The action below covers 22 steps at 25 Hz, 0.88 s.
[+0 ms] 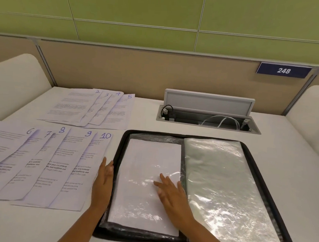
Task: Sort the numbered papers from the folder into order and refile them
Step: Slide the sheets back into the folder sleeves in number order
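A black zip folder (273, 204) lies open on the desk, with clear plastic sleeves (218, 182) on its right half. On its left half, a white sheet (146, 166) rests inside a sleeve, blank side up. My right hand (171, 194) lies flat on that sheet, fingers spread. My left hand (103, 179) rests edge-on against the folder's left rim, fingers straight. To the left lie fanned papers numbered 6 to 10 (59, 163). Behind them are papers marked 2 to 5 (94, 107), overlapping.
A cable box (207, 114) with its lid up and white cables inside is sunk into the desk behind the folder. A beige partition with a blue tag reading 248 (284, 70) closes the back. Cream padded sides flank the desk.
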{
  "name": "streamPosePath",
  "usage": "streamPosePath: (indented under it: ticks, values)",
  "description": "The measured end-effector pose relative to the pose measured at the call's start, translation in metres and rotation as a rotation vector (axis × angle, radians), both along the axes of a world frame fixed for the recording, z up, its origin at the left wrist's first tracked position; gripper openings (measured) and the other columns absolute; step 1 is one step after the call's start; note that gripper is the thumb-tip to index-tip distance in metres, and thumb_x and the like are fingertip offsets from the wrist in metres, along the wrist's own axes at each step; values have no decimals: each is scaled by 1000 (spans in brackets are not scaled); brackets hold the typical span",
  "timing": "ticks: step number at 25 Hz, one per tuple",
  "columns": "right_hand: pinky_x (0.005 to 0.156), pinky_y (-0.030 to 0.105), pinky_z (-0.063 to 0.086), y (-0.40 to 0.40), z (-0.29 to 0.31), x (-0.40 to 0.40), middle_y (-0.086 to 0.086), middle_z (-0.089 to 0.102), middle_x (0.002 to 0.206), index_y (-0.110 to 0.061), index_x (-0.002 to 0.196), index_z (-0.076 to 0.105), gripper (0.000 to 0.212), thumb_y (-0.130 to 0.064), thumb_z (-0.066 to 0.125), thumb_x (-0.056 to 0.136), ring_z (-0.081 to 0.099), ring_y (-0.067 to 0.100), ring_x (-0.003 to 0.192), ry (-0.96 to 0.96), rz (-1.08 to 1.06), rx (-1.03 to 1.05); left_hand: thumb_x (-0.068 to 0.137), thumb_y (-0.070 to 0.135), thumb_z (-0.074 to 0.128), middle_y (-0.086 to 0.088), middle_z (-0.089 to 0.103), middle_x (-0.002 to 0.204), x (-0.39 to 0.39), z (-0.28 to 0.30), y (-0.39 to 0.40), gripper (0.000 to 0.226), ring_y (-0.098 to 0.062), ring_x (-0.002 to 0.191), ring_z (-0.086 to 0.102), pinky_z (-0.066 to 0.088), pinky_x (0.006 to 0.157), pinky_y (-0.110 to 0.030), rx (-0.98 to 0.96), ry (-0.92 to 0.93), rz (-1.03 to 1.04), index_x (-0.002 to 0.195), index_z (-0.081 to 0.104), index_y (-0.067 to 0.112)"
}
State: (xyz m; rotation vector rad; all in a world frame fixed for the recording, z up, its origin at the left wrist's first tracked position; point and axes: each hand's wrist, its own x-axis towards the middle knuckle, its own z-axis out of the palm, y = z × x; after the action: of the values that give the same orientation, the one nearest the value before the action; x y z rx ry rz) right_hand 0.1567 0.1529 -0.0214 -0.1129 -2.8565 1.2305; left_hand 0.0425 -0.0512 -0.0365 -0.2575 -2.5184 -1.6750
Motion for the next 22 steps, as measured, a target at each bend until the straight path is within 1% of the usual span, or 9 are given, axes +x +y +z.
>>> streamPosePath:
  ticks: [2, 4, 6, 8, 12, 16, 18, 20, 22]
  values:
    - [116, 31, -9, -2, -7, -3, -24, 8, 152, -43, 141, 33, 79, -78, -3, 80, 2, -3, 142, 0, 26, 300, 93, 47, 44, 13, 33, 143, 6, -2, 5, 59, -7, 129, 32, 28, 107, -31, -275, 69, -51, 146, 26, 27]
    - [113, 36, 3, -4, -13, 0, -15, 29, 150, -40, 136, 42, 63, -69, 9, 91, 28, 7, 140, -25, 8, 468, 93, 35, 53, 15, 28, 145, 7, -8, 8, 56, -5, 129, 32, 28, 108, -31, -466, 213, -131, 144, 30, 29]
    - [109, 38, 11, -5, -16, 0, -10, 46, 142, -38, 132, 48, 53, -61, 17, 96, 43, 12, 131, -49, 31, 529, 91, 19, 58, 15, 30, 146, 5, -9, 5, 52, -4, 126, 37, 27, 105, -18, -412, 180, -141, 138, 39, 29]
    - [108, 41, 14, -6, -22, 0, -9, 47, 142, -37, 133, 47, 51, -59, 20, 96, 43, 13, 132, -50, 34, 528, 88, 9, 61, 14, 34, 143, 2, -11, 2, 47, -2, 121, 41, 28, 99, -9, -359, 130, -107, 131, 51, 24]
    - [107, 42, 15, -8, -21, 0, -9, 44, 144, -36, 135, 46, 50, -58, 23, 96, 40, 14, 134, -20, 18, 628, 89, 6, 59, 13, 44, 134, -1, -16, 4, 36, -12, 128, 42, 28, 108, -32, -437, 169, -107, 121, 61, 20]
    - [108, 41, 13, -6, -22, 1, -9, 43, 144, -36, 135, 45, 50, -58, 21, 97, 40, 14, 134, -31, -12, 644, 87, 7, 61, 2, 54, 132, -1, -17, 7, 35, -22, 127, 47, 28, 108, -40, -549, 230, -86, 121, 62, 18]
    - [108, 41, 15, -6, -21, 2, -9, 43, 145, -36, 135, 45, 50, -57, 20, 97, 39, 14, 134, -31, -25, 635, 91, 12, 56, 3, 47, 139, 0, -6, 9, 38, -22, 133, 40, 22, 110, -38, -601, 174, -128, 128, 56, 20]
    - [109, 39, 13, -7, -20, 2, -9, 41, 146, -35, 136, 44, 50, -57, 20, 97, 36, 13, 136, -24, -21, 637, 97, 24, 44, 4, 30, 150, -2, 2, 16, 42, -20, 142, 22, 13, 114, -37, -745, 163, -159, 139, 42, 23]
    - [111, 37, 11, -9, -19, 2, -9, 37, 148, -36, 138, 42, 51, -58, 21, 97, 29, 12, 138, -25, -13, 650, 97, 31, 36, 0, 32, 150, 3, 8, 23, 43, -24, 140, 24, 19, 112, -43, -863, 271, -214, 138, 45, 21]
